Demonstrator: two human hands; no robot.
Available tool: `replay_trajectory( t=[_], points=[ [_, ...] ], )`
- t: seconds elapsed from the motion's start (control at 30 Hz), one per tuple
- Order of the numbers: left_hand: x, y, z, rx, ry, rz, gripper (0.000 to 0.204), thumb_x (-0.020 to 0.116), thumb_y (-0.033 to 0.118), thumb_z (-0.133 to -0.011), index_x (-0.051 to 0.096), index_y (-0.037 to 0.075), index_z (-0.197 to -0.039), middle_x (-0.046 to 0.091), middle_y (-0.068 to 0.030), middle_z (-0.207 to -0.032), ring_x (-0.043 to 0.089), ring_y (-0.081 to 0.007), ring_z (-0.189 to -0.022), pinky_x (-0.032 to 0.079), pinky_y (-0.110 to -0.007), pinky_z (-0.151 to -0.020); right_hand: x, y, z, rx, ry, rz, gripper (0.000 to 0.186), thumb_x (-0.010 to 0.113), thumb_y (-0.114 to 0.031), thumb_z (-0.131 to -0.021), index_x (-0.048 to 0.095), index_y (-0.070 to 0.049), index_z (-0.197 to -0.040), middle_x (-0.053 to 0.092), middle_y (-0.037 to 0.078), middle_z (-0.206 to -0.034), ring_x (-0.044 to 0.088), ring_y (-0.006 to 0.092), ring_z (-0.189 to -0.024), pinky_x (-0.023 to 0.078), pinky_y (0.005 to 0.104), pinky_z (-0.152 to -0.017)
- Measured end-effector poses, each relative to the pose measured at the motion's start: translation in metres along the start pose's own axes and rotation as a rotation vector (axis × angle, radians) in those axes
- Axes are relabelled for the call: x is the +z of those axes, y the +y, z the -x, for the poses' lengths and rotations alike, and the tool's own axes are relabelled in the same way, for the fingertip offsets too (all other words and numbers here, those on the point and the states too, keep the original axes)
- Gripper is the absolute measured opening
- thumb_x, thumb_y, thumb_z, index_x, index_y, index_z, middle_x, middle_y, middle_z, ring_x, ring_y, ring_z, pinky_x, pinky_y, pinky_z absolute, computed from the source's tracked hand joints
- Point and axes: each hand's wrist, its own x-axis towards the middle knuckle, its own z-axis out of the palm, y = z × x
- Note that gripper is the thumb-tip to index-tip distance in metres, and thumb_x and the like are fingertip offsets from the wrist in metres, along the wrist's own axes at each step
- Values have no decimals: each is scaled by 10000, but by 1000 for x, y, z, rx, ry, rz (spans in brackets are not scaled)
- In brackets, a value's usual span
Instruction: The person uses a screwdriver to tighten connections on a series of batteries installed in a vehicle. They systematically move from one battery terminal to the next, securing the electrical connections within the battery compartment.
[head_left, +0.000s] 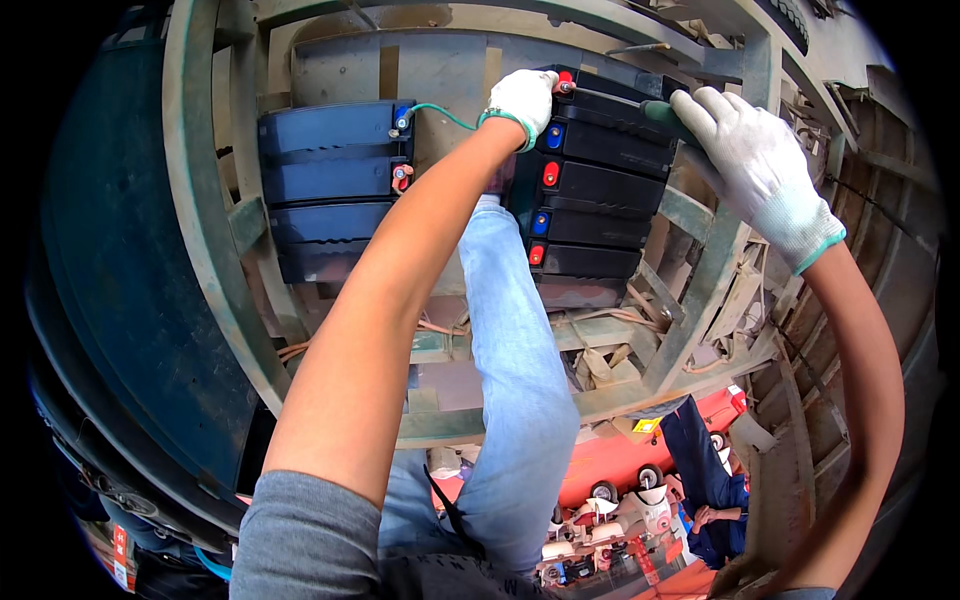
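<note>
My left hand (522,104), in a white knit glove with a green cuff, is closed at the top red terminal (565,78) of the black battery stack (610,190). Its fingertips pinch what looks like a wire end there. A green wire (440,109) runs from a blue terminal (402,122) on the left battery stack (330,155) and disappears behind this hand. My right hand (755,165), gloved alike, is wrapped round the dark handle of a screwdriver (655,110). The screwdriver's thin shaft points left along the top battery, its tip near the red terminal.
A worn green metal frame (205,200) surrounds both battery stacks. One leg in light jeans (515,330) stands between them. Below are a red surface (610,460), several small wheeled parts (605,510) and another person's hand (715,515). A dark green panel (110,250) borders the left.
</note>
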Motion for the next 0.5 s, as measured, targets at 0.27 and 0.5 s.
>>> replay_trajectory(
  t=[0.27, 0.5],
  points=[
    [-3, 9, 15, 44, -21, -3, 250, 398, 192, -906, 618, 84, -956, 657, -157, -884, 631, -330, -840, 498, -426, -747, -12, 1, -33, 1180, -272, -1594, 254, 528, -316, -927, 582, -68, -929, 554, 13, -642, 438, 28, -438, 334, 176, -378],
    [3, 14, 17, -44, -49, 7, 240, 395, 185, -902, 603, 75, -948, 658, -164, -884, 640, -331, -825, 502, -444, -727, 7, 3, -17, 189, -193, -239, 352, 622, -219, -827, 531, 22, -1068, 595, 97, -723, 627, 201, -655, 516, 310, -576]
  ],
)
